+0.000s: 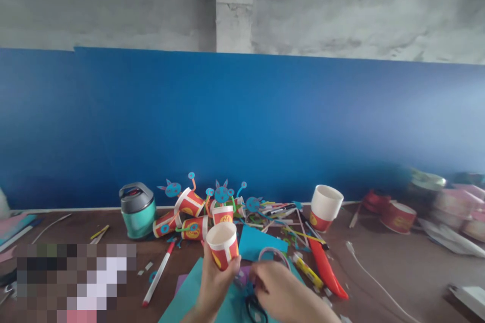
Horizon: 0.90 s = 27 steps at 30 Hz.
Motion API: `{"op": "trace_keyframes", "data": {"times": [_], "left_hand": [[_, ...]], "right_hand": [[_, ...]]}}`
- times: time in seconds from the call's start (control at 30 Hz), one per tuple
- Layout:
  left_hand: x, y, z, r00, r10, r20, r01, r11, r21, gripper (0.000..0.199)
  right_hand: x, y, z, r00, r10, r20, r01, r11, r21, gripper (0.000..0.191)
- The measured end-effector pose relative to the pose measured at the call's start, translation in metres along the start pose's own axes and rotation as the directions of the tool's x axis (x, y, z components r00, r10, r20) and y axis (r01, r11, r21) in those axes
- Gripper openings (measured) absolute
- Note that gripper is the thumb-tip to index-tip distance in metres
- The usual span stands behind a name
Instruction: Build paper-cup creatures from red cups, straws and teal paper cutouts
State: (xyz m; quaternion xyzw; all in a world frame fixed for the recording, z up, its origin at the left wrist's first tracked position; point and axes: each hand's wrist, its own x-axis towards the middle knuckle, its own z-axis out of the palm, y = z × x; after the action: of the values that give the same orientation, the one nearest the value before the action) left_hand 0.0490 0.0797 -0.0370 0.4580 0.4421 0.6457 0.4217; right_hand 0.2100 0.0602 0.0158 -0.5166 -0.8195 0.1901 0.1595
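A red and white paper cup stands nearly upright in my left hand, whose fingers wrap round its lower part. My right hand is low over the blue paper, its fingers curled together; what they hold, if anything, is hidden. Right behind these fingers is a roll of tape. Black-handled scissors lie just below them, partly covered. Behind the held cup, several decorated paper cups with blue paper animal heads and bent straws are crowded together.
A teal flask stands at back left, a stack of white cups at back right. A red-capped marker, a glue stick and a red, long-shaped object lie around the paper. A white cable runs along the right.
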Motion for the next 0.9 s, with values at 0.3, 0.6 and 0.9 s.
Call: {"op": "trace_keyframes", "data": {"times": [0.3, 0.6, 0.9], "left_hand": [[0.003, -0.019, -0.01, 0.996, -0.087, 0.031, 0.089, 0.992, -0.085, 0.078], [0.004, -0.011, -0.01, 0.983, -0.184, -0.02, 0.175, 0.956, -0.236, 0.087], [0.006, -0.017, -0.014, 0.974, -0.143, -0.174, 0.078, 0.939, -0.335, 0.079]], "right_hand": [[0.0, 0.01, 0.047, 0.994, -0.108, -0.006, 0.103, 0.965, -0.241, 0.055], [0.004, 0.02, 0.039, 0.996, -0.027, 0.084, 0.041, 0.984, -0.175, 0.052], [0.014, 0.017, 0.005, 0.992, 0.123, 0.004, -0.123, 0.992, 0.024, 0.016]]}}
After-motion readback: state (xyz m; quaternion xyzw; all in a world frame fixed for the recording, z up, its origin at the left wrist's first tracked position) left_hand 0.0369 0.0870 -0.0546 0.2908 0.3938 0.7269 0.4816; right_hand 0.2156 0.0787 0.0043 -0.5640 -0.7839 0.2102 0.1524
